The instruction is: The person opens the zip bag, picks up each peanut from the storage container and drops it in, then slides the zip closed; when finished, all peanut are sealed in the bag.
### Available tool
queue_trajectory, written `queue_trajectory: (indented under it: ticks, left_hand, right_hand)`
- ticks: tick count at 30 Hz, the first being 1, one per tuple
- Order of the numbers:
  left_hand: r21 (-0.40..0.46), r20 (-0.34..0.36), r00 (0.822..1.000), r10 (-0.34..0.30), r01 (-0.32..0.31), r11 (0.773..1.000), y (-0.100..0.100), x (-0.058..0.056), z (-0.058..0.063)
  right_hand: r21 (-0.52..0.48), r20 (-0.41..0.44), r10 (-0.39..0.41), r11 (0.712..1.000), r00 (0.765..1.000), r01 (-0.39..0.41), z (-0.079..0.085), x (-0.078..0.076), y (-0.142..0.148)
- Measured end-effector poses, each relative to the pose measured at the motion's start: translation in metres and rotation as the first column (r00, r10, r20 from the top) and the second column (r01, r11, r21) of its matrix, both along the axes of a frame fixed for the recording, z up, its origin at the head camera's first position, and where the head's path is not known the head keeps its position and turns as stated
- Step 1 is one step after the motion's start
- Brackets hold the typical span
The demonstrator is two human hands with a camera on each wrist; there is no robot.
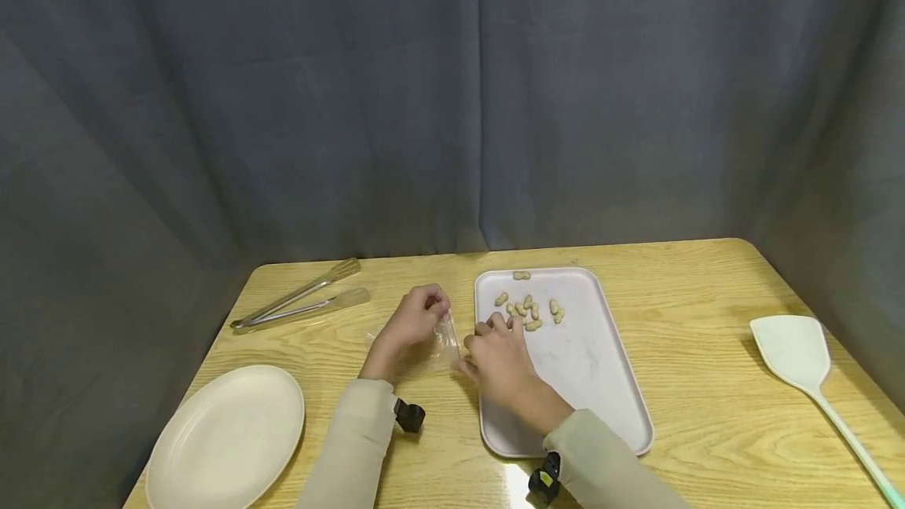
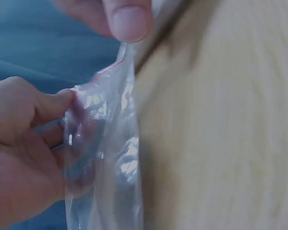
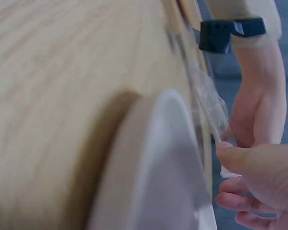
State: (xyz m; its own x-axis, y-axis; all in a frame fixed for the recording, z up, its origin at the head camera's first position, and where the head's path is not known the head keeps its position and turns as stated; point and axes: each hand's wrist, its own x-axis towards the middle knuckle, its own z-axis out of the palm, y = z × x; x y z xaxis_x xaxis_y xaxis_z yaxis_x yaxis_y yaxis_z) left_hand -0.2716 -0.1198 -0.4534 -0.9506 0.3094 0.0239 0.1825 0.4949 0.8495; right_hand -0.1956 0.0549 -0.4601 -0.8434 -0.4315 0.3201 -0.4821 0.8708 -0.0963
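Observation:
A clear plastic zip bag (image 2: 105,143) with a red line along its mouth hangs between the two hands over the table. My left hand (image 1: 415,319) pinches one end of the mouth between thumb and fingers. At the other end, my right hand (image 1: 500,364) holds the rim, its thumb (image 3: 233,157) laid on the film and its other fingers loosely bent. That hand is over the left edge of a pale tray (image 1: 594,383). Several peanuts in their shells (image 1: 533,310) lie on the tray's far half.
A cream oval plate (image 1: 229,434) sits at the front left. Metal tongs (image 1: 300,301) lie spread at the back left. On the far right lies a white spatula (image 1: 795,352) with a long handle. A dark curtain (image 1: 368,100) hangs behind the wooden table (image 1: 693,320).

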Motion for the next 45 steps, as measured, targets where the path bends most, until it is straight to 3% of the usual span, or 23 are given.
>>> queue_trajectory:
  ticks: [3, 5, 7, 10, 13, 15, 17, 19, 23, 26, 32, 35, 37, 41, 45]
  left_hand:
    - [0.178, -0.011, 1.0, 0.003, -0.001, 0.984, 0.0, 0.008, 0.02]
    - [0.279, -0.033, 0.999, 0.0, 0.009, 0.96, 0.0, 0.008, 0.026]
    - [0.361, -0.047, 0.999, 0.004, 0.013, 0.933, 0.001, 0.008, 0.03]
    - [0.456, -0.05, 0.998, 0.039, -0.012, 0.89, 0.004, 0.004, 0.021]
    - [0.444, -0.102, 0.985, 0.137, -0.078, 0.893, 0.008, 0.01, 0.023]
    - [0.404, -0.167, 0.962, 0.218, -0.135, 0.905, 0.01, 0.015, 0.026]
    - [0.36, -0.225, 0.939, 0.26, -0.167, 0.918, 0.011, 0.02, 0.029]
    - [0.327, -0.246, 0.94, 0.236, -0.148, 0.933, 0.013, 0.024, 0.031]
    - [0.273, -0.194, 0.978, 0.08, -0.024, 0.962, 0.013, 0.029, 0.033]
    - [0.262, -0.146, 0.989, 0.019, 0.02, 0.965, 0.012, 0.031, 0.033]
    - [0.279, -0.085, 0.996, -0.04, 0.062, 0.958, 0.01, 0.033, 0.03]
    - [0.311, -0.075, 0.995, -0.071, 0.091, 0.946, 0.01, 0.035, 0.028]
    - [0.34, -0.078, 0.991, -0.111, 0.131, 0.931, 0.009, 0.037, 0.028]
    - [0.396, -0.071, 0.977, -0.203, 0.214, 0.893, 0.01, 0.042, 0.03]
    - [0.426, -0.039, 0.974, -0.221, 0.217, 0.878, 0.009, 0.045, 0.032]
  right_hand:
    - [-0.122, 0.026, -0.002, 0.992, 1.0, 0.005, 0.006, 0.0, 0.006]
    - [-0.248, 0.052, 0.005, 0.969, 0.999, 0.008, 0.01, -0.001, 0.008]
    - [-0.39, 0.081, 0.015, 0.921, 0.997, 0.018, 0.013, -0.001, 0.008]
    - [-0.522, 0.067, -0.003, 0.852, 0.998, 0.037, 0.019, 0.0, 0.008]
    - [-0.554, 0.004, -0.049, 0.831, 0.999, 0.043, 0.026, 0.003, 0.007]
    - [-0.544, -0.046, -0.086, 0.838, 0.995, 0.048, 0.03, 0.005, 0.008]
    - [-0.53, -0.088, -0.114, 0.847, 0.99, 0.051, 0.033, 0.006, 0.008]
    - [-0.521, -0.116, -0.132, 0.852, 0.984, 0.053, 0.035, 0.006, 0.009]
    - [-0.515, -0.134, -0.142, 0.855, 0.981, 0.054, 0.037, 0.006, 0.009]
    - [-0.511, -0.134, -0.135, 0.858, 0.982, 0.048, 0.036, 0.006, 0.009]
    - [-0.523, -0.118, -0.119, 0.851, 0.986, 0.04, 0.034, 0.007, 0.009]
    - [-0.579, -0.025, -0.074, 0.814, 0.997, 0.046, 0.036, 0.005, 0.01]
    - [-0.637, 0.068, -0.026, 0.768, 0.997, 0.063, 0.04, 0.003, 0.011]
    - [-0.722, 0.208, 0.078, 0.685, 0.975, 0.099, 0.048, -0.002, 0.015]
    - [-0.731, 0.234, 0.125, 0.677, 0.964, 0.09, 0.053, -0.005, 0.018]
